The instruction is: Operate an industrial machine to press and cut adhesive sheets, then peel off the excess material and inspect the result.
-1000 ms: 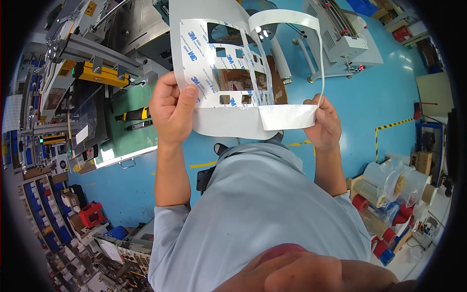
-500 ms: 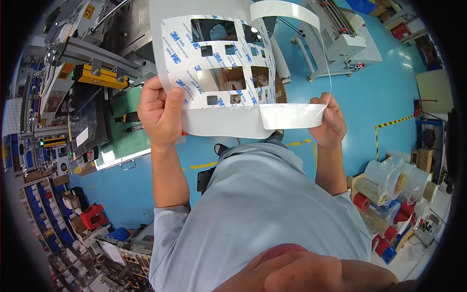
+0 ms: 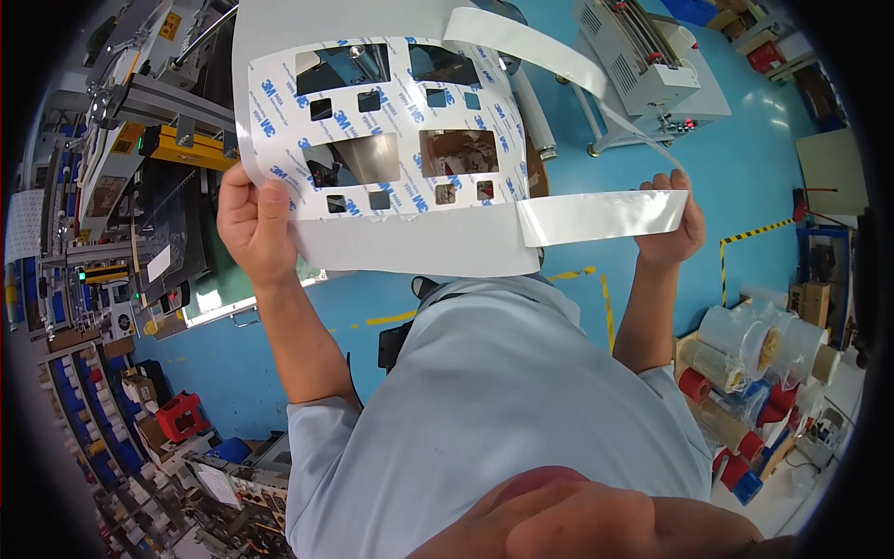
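My left hand [image 3: 258,224] grips the left edge of a large adhesive-backed sheet [image 3: 419,233], thumb on top. The sheet is pale, with a blue-printed white liner across its middle and several square and rectangular cut-out windows. Plain strips border the liner along the near and far sides. At the right, my right hand [image 3: 677,224] is closed on a glossy white strip [image 3: 596,218]. That strip meets the sheet near its lower right corner, runs to my fingers, and loops back to the sheet's far right edge. My fingertips are partly hidden behind it.
On the left is a machine with a yellow bar [image 3: 191,149] and metal rails. A white machine with rollers [image 3: 656,88] stands at the far right. Wrapped film rolls [image 3: 736,345] lie at the lower right, and a red stool [image 3: 182,416] is on the blue floor [image 3: 559,321].
My hands have spread apart, the left shifting left with the sheet and the right shifting right. The white strip is stretched farther out, and the sheet lies flatter with more windows fully visible.
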### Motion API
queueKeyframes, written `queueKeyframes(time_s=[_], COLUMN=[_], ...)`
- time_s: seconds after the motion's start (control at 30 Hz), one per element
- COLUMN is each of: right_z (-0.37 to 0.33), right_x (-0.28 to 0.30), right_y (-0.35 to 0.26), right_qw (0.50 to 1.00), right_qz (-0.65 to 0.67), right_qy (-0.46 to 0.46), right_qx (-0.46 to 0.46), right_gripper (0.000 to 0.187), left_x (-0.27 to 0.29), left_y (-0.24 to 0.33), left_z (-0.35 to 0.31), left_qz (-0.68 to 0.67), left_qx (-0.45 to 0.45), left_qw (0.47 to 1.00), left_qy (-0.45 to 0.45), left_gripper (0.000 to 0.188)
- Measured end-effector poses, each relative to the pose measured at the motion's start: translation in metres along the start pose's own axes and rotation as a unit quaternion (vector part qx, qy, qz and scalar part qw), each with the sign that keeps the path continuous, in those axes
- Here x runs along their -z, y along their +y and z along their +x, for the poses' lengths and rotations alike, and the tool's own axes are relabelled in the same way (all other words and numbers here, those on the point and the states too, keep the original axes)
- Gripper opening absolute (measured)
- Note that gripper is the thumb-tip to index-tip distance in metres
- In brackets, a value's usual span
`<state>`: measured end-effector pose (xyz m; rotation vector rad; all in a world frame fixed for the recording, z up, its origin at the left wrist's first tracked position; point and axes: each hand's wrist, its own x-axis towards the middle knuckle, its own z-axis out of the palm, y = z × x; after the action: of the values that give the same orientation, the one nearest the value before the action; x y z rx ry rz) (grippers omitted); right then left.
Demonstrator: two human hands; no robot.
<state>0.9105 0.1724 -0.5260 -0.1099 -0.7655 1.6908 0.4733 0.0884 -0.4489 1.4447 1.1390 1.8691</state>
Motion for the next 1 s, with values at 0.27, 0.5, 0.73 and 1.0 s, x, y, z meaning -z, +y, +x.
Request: queueKeyframes(time_s=[0.27, 0.5, 0.73, 1.0], right_z=[0.005, 0.016, 0.018, -0.010], right_x=[0.010, 0.020, 0.020, 0.046], right_y=[-0.021, -0.042, -0.045, -0.059], right_qw=[0.996, 0.993, 0.983, 0.978], right_qz=[0.018, 0.078, 0.126, 0.019], right_qy=[0.022, -0.015, -0.070, 0.055], right_qx=[0.080, 0.090, 0.112, 0.202], right_gripper=[0.011, 0.012, 0.016, 0.016], left_x=[0.032, 0.059, 0.060, 0.070], left_y=[0.006, 0.021, 0.028, 0.030], left_z=[0.008, 0.022, 0.031, 0.029], left_qz=[0.024, 0.054, 0.048, -0.002], left_qx=[0.059, 0.174, 0.176, 0.144], left_qw=[0.998, 0.973, 0.976, 0.989], left_qy=[-0.028, -0.140, -0.117, -0.025], left_gripper=[0.029, 0.018, 0.017, 0.014])
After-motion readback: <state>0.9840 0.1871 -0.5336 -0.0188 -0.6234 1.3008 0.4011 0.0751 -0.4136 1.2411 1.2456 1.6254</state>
